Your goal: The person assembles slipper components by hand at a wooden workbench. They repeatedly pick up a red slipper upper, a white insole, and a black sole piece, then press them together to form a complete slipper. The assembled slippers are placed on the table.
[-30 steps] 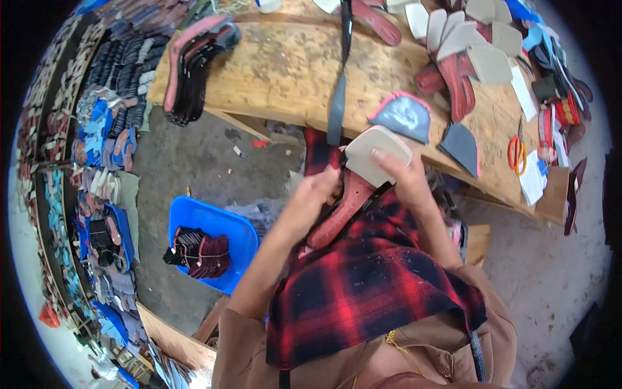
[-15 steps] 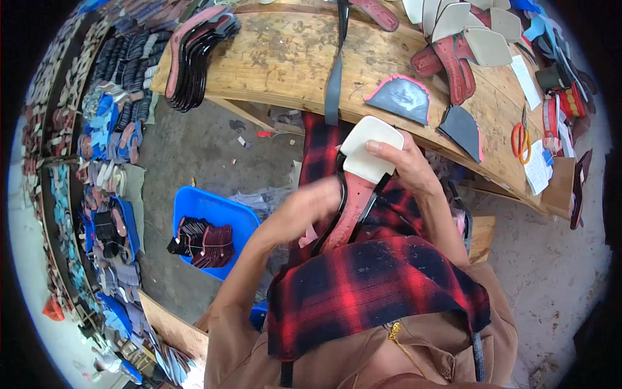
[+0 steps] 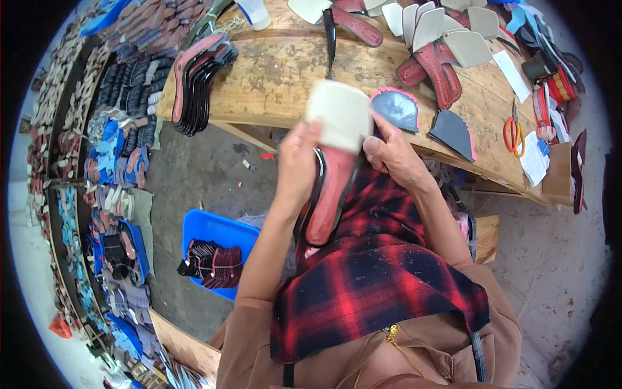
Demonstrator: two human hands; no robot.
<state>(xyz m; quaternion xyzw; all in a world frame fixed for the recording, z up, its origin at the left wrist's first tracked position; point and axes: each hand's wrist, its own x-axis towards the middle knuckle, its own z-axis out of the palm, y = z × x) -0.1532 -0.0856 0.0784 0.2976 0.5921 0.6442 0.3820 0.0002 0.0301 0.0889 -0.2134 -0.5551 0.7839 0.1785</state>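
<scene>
1. Two hands share one red shoe sole (image 3: 329, 194), raised over a plaid-covered lap (image 3: 369, 279), its pale insole piece (image 3: 338, 115) on top.
2. Left hand (image 3: 297, 165) clasps the sole's left edge, fingers curled shut.
3. Right hand (image 3: 392, 154) pinches the insole's right edge.
4. Beyond: wooden workbench (image 3: 278, 71), orange scissors (image 3: 514, 133).

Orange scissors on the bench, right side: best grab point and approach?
Take the orange scissors by the looped handles, coming straight down from above. They lie flat on the wooden bench, with the loops nearest the bench's front edge and the blades pointing away. A paper slip lies close beside them on the right.
</scene>
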